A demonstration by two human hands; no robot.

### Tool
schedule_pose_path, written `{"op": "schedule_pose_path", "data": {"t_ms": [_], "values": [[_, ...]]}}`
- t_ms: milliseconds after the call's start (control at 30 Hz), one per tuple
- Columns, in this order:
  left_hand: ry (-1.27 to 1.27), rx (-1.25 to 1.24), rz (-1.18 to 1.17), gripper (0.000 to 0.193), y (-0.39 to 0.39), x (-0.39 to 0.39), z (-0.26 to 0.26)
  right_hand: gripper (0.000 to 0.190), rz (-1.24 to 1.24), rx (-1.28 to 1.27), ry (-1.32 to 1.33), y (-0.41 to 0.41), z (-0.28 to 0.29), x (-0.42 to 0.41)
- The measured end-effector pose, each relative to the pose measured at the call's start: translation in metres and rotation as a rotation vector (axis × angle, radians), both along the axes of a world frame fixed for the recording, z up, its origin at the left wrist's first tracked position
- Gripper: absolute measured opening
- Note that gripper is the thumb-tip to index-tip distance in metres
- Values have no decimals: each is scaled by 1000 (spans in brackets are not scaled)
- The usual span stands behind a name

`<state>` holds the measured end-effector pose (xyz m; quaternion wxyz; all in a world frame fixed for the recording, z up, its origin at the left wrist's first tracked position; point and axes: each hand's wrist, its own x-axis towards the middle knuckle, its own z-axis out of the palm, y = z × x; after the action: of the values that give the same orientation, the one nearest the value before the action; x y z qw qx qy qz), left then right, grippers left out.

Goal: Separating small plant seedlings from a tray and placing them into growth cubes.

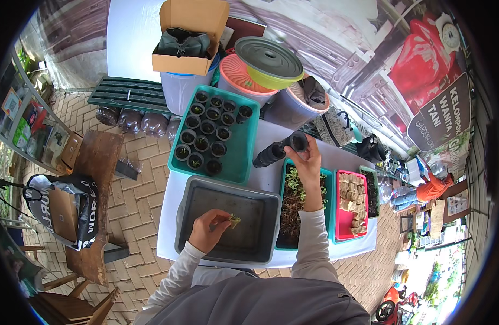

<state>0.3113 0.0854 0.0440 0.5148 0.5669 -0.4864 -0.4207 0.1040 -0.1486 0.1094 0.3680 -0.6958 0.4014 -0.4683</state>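
My left hand (209,229) pinches a small green seedling (234,220) between thumb and fingertips, above a grey plastic tub (227,256) with a dark, stained bottom. In my right hand (307,158) is a black plastic seedling pot (295,141), raised over the table. A stack of nested black pots (269,155) lies tilted just left of it. Below my right forearm, a teal tray of seedlings (294,178) holds dark soil and leafy shoots. Farther left, a larger teal tray (242,150) carries several black pots (201,142) with soil and small sprouts.
A red tray (343,230) of brown paper-like pots sits to the right, beside a tray of dark soil (371,191). Lidded buckets (247,75) and an open cardboard box (180,64) stand behind. A wooden bench (97,162) is at left. A person in orange (430,189) is at far right.
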Motion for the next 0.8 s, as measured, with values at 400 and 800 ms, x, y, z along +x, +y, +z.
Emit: {"op": "schedule_pose_path", "data": {"t_ms": [400, 800], "values": [[114, -155, 239, 17, -23, -1, 33, 56, 228, 69, 345, 128, -8, 31], [-337, -318, 204, 23, -40, -13, 51, 60, 210, -24, 376, 144, -4, 37]]}}
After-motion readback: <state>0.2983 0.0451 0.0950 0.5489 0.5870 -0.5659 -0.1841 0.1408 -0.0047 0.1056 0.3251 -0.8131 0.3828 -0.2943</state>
